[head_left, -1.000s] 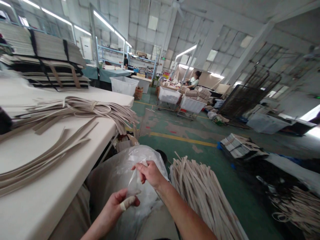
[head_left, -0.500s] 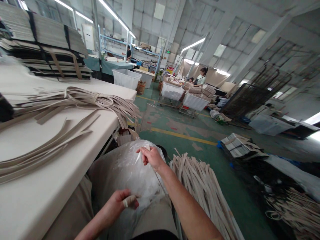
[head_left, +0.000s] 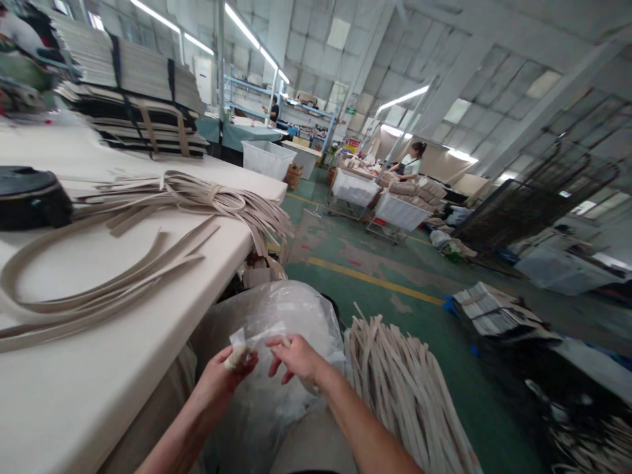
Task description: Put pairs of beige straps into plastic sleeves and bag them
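A large clear plastic bag bulges in front of me, between the table and a pile of strips. My left hand, with a bandaged fingertip, pinches a fold of the bag's film. My right hand sits right beside it, fingers curled, pinching the same fold of film. The two hands nearly touch above the bag.
A white table on my left carries long beige strips and a black object. A heap of beige strips stands on the green floor to my right. Bins, carts and a seated person are farther back.
My right hand came down from the bag's top and my left hand rose, so both now meet on the film. The view has shifted a little left.
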`<action>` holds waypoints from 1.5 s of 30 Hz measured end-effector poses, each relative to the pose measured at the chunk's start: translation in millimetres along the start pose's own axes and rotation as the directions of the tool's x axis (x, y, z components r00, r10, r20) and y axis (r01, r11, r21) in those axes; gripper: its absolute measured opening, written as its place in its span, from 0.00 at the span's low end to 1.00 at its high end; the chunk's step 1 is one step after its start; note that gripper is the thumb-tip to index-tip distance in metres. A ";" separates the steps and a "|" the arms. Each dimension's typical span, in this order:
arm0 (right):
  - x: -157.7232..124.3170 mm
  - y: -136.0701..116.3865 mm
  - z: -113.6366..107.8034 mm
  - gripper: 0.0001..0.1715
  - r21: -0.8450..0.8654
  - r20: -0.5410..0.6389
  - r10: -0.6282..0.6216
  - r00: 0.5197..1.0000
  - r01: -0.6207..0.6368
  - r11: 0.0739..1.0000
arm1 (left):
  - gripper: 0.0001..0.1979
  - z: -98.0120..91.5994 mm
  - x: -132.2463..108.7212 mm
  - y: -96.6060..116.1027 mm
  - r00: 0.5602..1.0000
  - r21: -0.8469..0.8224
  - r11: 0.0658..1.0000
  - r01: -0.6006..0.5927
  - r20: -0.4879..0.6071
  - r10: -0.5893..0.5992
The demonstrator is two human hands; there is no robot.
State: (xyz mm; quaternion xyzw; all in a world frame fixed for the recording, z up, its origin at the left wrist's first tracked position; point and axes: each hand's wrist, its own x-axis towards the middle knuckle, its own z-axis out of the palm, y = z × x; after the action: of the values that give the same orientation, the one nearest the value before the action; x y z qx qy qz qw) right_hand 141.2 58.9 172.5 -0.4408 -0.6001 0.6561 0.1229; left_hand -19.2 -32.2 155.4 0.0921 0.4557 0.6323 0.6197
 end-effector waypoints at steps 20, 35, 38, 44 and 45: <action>-20.7 6.1 40.7 0.19 0.133 0.306 -0.003 0.952 -0.040 0.990 | 0.24 3.4 -8.2 -13.5 0.989 0.133 0.991 -0.027 0.148 0.007; -69.3 7.9 37.8 0.19 -0.680 -0.112 -0.347 0.931 0.183 0.710 | 0.09 4.2 2.6 -3.5 0.975 -0.294 0.952 0.086 -0.174 -0.141; -64.4 13.3 43.2 0.18 -0.696 -0.113 -0.335 0.935 0.166 0.698 | 0.08 0.8 1.4 -8.1 0.980 -0.285 0.954 0.094 -0.143 -0.139; -53.4 -0.6 48.6 0.21 -0.590 -0.102 -0.261 0.960 0.153 0.793 | 0.20 6.3 -9.6 -24.8 0.995 -0.192 0.977 0.098 0.022 -0.096; -53.9 -4.7 47.6 0.21 -0.571 -0.100 -0.268 0.958 0.166 0.804 | 0.23 7.1 -10.7 -24.5 0.995 -0.182 0.978 0.098 0.049 -0.091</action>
State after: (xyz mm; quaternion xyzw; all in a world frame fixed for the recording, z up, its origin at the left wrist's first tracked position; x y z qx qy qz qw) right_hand 136.3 -9.5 194.8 -0.4416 -0.7983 0.3928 0.1160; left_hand 5.1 -42.6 147.3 0.0256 0.3864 0.6395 0.6641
